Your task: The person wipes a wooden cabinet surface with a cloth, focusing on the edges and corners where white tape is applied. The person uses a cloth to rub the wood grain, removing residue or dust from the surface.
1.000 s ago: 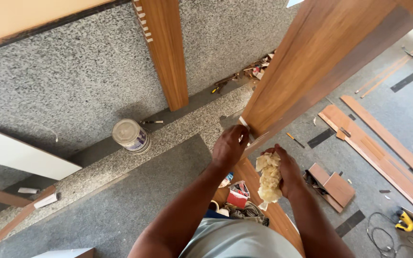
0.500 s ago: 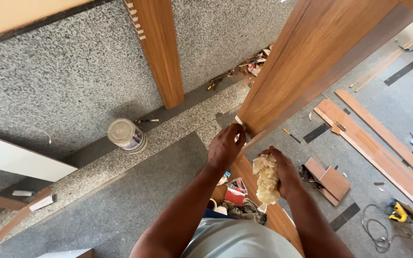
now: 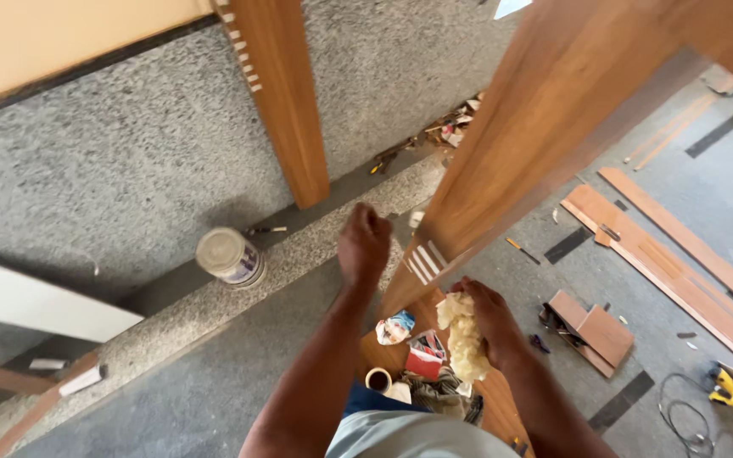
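Here the person is standing over a long wooden panel (image 3: 536,144) that is leaning up from the floor toward the top right corner of the view, and both hands are working at its lower end. The right hand (image 3: 489,318) is closed around a pale, fluffy wad of cotton waste (image 3: 461,335), pressing it against the panel's lower edge just beside a few short pale marks (image 3: 426,263) on the wood. The left hand (image 3: 363,242) is curled narrow, fingers folded in, resting by the panel's left edge; whether it is gripping anything I cannot tell. Judging from this, the wiping or rubbing of the panel's surface is under way near its bottom end, and the next move is likely calling for the wad to be drawn along the face while the other hand is steadying the wood. On the speckled stone floor (image 3: 129,170) a round tin (image 3: 229,256) is sitting near the dark strip, well apart from the hands, and a second wooden upright (image 3: 282,102) is standing behind it
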